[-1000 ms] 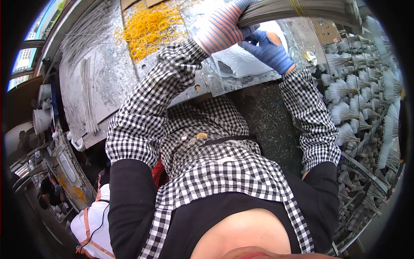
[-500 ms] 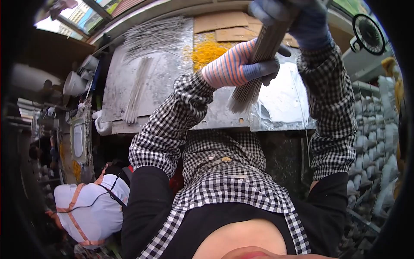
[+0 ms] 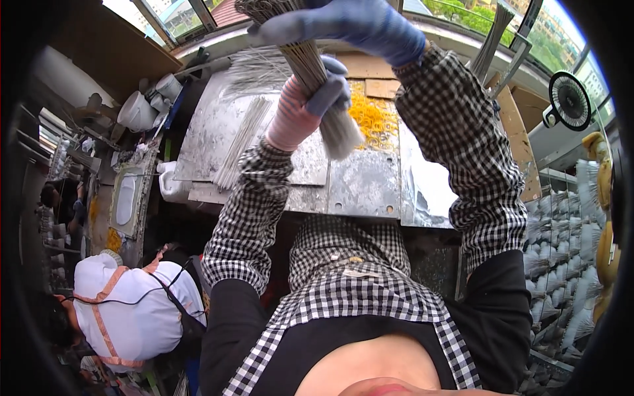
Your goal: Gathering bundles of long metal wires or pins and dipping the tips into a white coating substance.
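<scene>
My left hand (image 3: pixel 300 112), in a striped pink and blue work glove, is closed around the lower part of a thick bundle of thin grey wire-like rods (image 3: pixel 306 63). The bundle is tilted, its pale, brush-like end pointing down above the metal-topped table (image 3: pixel 363 181). Across the upper part of the bundle lies my right hand (image 3: pixel 360 30), in a blue glove, closed on it; some of its fingers are hidden. Loose rods (image 3: pixel 241 145) lie on the table left of my left hand, and a bigger pile (image 3: pixel 254 69) lies behind.
Yellow rubber bands (image 3: pixel 373 119) lie beside cardboard pieces (image 3: pixel 382 88). White material (image 3: pixel 426 188) covers the table's right part. A black fan (image 3: pixel 569 100) and a rack of white-tipped bundles (image 3: pixel 561 244) stand right. A white bucket (image 3: pixel 137 112) and a person in white (image 3: pixel 135 310) are left.
Both hands and the bundle have moved left in view. The bundle now slants the other way, its pale end toward the lower right. The right hand now lies across the bundle's front.
</scene>
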